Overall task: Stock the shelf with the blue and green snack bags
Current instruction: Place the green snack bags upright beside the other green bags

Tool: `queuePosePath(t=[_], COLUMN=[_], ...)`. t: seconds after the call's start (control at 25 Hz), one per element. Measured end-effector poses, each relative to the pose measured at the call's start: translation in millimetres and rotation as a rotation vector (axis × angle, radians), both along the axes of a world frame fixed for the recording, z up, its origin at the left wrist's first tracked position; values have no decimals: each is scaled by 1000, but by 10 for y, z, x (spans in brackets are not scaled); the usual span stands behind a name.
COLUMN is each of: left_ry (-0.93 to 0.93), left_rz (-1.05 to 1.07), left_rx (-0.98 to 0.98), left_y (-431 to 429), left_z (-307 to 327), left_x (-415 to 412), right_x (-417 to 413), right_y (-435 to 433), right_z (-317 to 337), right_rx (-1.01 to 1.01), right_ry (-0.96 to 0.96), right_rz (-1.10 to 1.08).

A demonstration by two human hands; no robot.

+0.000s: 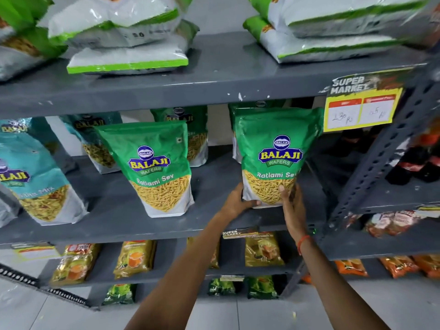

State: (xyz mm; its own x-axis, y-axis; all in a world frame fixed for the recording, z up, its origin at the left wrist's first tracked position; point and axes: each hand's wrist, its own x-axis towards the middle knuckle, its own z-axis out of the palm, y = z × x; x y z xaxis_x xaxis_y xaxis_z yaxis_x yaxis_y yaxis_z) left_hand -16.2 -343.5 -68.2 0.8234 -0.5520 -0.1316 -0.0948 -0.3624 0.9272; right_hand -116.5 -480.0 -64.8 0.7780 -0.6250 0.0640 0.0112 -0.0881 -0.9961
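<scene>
A green Ratlami Sev bag (pixel 277 148) stands upright at the right end of the grey middle shelf (pixel 123 217). My left hand (pixel 238 200) grips its lower left corner and my right hand (pixel 291 201) holds its lower right edge. Another green bag (pixel 152 167) stands to the left, leaning back. Two more green bags (pixel 190 125) stand behind in the back row. A blue mix bag (pixel 31 172) stands at the far left, with another blue bag (pixel 95 136) behind it.
Green-and-white bags (pixel 126 44) lie stacked flat on the upper shelf. A yellow price tag (pixel 359 110) hangs at the right. A slotted grey upright (pixel 371 167) borders the bay; dark bottles (pixel 419 163) stand beyond it. Yellow packets (pixel 133 258) fill lower shelves.
</scene>
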Motion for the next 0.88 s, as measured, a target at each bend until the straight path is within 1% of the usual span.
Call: queuePosePath(t=[0.24, 0.44, 0.6, 0.88], left_ry=[4, 37, 45, 24], left_rz=[19, 92, 91, 77], left_rx=[2, -44, -33, 16], left_y=[-155, -120, -105, -98], left_z=[-52, -101, -79, -67], left_x=[-116, -106, -110, -104], right_x=[-136, -89, -86, -111], right_y=[-168, -197, -213, -134], right_z=[-29, -69, -105, -94], right_rx=[41, 27, 30, -98], right_ry=[-7, 25, 23, 38], right_rz=[17, 64, 69, 20])
